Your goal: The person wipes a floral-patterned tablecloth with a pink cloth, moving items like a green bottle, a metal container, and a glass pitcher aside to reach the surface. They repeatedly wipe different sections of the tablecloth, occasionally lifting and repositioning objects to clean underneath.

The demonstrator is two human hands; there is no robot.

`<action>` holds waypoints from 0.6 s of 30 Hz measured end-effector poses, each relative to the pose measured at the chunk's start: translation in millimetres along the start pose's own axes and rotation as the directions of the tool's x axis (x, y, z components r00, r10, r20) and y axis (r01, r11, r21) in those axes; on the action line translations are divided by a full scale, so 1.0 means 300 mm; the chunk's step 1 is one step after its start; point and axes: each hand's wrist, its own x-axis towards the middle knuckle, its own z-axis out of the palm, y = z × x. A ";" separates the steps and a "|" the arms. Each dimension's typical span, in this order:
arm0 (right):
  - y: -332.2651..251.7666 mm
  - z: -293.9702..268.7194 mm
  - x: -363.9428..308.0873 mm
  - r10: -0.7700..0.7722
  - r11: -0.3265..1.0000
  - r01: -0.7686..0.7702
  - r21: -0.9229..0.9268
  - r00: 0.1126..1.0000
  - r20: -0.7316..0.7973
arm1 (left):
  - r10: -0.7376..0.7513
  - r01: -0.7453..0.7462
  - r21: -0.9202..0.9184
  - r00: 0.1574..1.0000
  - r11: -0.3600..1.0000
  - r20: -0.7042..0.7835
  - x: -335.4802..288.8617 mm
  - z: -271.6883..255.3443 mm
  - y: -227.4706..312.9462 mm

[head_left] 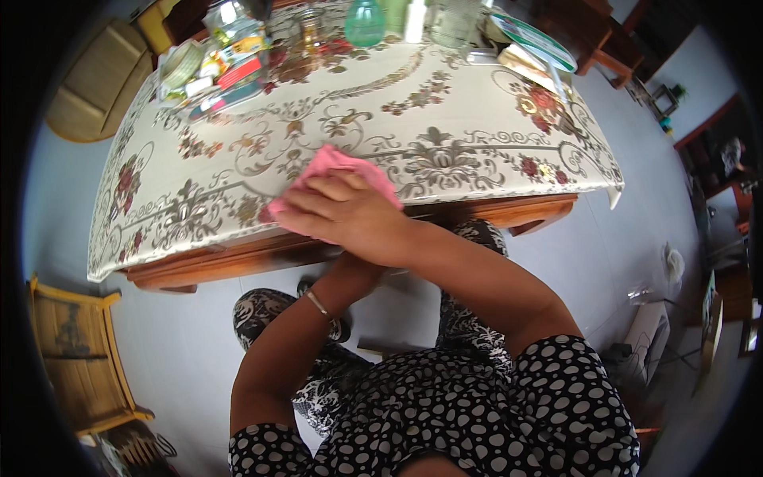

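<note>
On the desk [477,86] near its front edge, right hand [350,213], fingers loosely spread, flattens a pink cloth [380,181], seemingly for even contact; left hand [362,273] mostly hidden, grip untellable.

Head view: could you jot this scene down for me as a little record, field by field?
Right hand: spread over a pink cloth on the table
Left hand: partly hidden under the right wrist; grip unclear
Tablecloth: pale, with flowers and scrolls
Far left corner: clear container of small packages
Far edge: green bottle
Floor, left: wooden chair
</note>
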 end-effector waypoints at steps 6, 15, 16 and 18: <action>0.159 -0.258 -0.385 0.256 0.941 -0.254 -0.223 0.966 -0.020 | -0.001 0.011 -0.056 0.986 0.998 0.167 -0.001 -0.016 0.025; 0.452 -0.602 -0.954 0.524 0.687 -0.592 -0.421 0.806 -0.277 | 0.010 0.011 -0.093 0.973 0.996 0.230 0.054 -0.047 0.053; 0.483 -0.637 -0.991 0.544 0.659 -0.615 -0.433 0.787 -0.291 | 0.008 0.013 -0.087 0.970 0.996 0.241 0.053 -0.045 0.053; 0.556 -0.699 -1.094 0.557 0.594 -0.638 -0.491 0.766 -0.321 | 0.015 0.003 -0.076 0.972 0.997 0.235 0.056 -0.035 0.054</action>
